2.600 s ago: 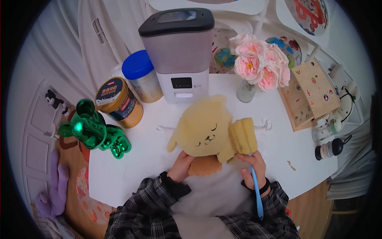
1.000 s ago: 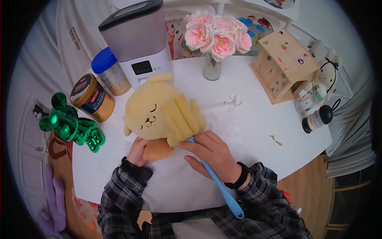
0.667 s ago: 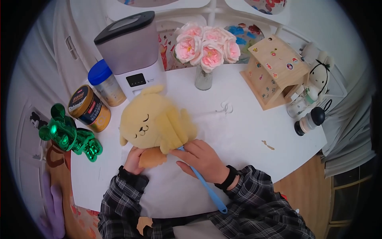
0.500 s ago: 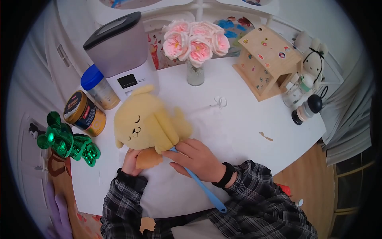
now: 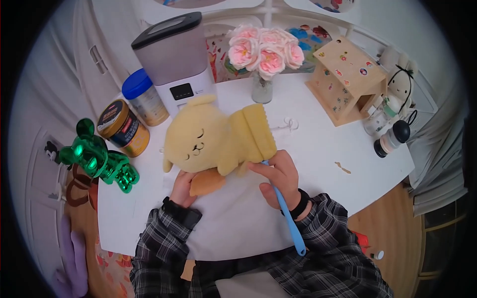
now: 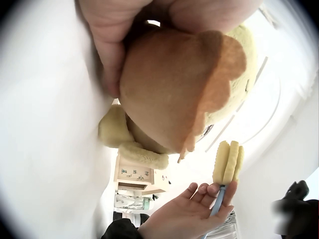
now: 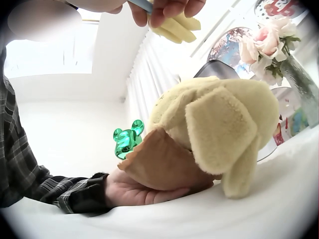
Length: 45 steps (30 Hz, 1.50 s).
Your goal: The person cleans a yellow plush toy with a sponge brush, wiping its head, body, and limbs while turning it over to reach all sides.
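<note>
Fuzzy, round-headed yellow plush dog [image 5: 194, 136] over smooth white tabletop [image 5: 343, 191]. My left hand [image 5: 183, 189] grips its scalloped tan part [image 5: 206, 183], palm up; my right hand [image 5: 282, 180] pinches ridged duster's [image 5: 252, 133] slim blue handle [image 5: 292, 226].

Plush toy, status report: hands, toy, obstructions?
Left hand grips orange scalloped piece against plush toy. Right hand holds blue-handled duster, head off toy. Nothing seen between them.
</note>
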### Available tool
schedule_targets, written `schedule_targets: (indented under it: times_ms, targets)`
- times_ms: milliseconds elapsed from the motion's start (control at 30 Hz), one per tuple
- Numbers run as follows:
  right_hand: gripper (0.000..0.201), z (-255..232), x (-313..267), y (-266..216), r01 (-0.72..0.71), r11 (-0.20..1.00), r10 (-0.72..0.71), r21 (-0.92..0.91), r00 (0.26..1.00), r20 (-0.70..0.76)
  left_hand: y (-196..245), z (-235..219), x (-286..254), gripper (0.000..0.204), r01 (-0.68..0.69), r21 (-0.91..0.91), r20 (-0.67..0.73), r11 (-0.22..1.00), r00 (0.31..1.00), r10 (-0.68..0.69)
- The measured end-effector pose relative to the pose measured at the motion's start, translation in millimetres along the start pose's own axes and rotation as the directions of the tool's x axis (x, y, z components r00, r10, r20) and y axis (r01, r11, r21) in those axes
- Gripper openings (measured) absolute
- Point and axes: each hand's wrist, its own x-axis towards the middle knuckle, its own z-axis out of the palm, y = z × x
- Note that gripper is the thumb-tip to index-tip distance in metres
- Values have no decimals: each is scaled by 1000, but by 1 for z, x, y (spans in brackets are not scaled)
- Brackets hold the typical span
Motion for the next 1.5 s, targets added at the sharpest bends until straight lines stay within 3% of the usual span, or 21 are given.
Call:
schedule_targets:
  times_ms: [167,267,367,400,533,633,733,867,967,1067,1167,1200,1300,1367,1433,1467,1500]
  targets:
    - [29,9,2,5,-38,999,38,-7,999,28,2,3,-3,39,29,24,71,999,997,-30]
    - [24,10,5,4,-48,998,47,-32,998,-34,-1,3,-3,39,24,36,102,999,994,-28]
    - [15,12,-6,11,-112,994,112,12,991,-75,2,6,-3,38,6,32,118,999,993,-10]
    - [8,13,-5,8,-128,987,142,101,978,-151,2,7,-3,37,6,33,115,999,993,-10]
    - [9,12,-9,7,-188,965,221,183,957,-186,1,11,-6,36,0,116,109,993,994,-13]
    - [15,12,8,-3,-157,980,175,126,973,-147,-7,8,-2,35,-53,150,136,987,990,32]
    - [22,15,33,-27,17,1000,-17,26,1000,-16,-8,9,-3,34,-60,155,154,986,987,36]
    - [24,29,36,-34,218,976,-217,16,962,167,2,18,-6,33,-15,174,104,985,995,-3]
    - [22,16,19,-5,91,976,-87,-197,996,30,1,13,-6,33,9,160,136,987,990,-31]
    - [22,0,19,7,-116,952,71,-285,984,-163,3,14,-5,33,24,122,128,992,991,-40]
    - [25,15,14,-3,69,971,-97,-227,989,-113,2,16,-2,34,-11,110,103,994,995,0]
    - [26,25,15,-7,198,972,-201,-130,979,-15,2,15,-2,35,-14,97,103,995,995,4]
    - [26,30,17,-4,278,945,-248,-170,952,178,-1,9,-1,35,12,19,106,1000,994,-14]
    - [26,19,13,15,92,948,-81,-305,995,50,0,7,0,35,39,-37,97,999,995,-36]
    - [25,13,18,25,-104,918,57,-381,989,-133,3,7,-1,36,62,-79,72,995,996,-57]
    - [25,11,17,21,-129,926,82,-354,986,-145,4,6,-1,36,54,-84,65,995,997,-48]
    - [26,14,16,16,-47,947,18,-318,995,-93,4,6,-1,36,46,-88,59,995,997,-40]
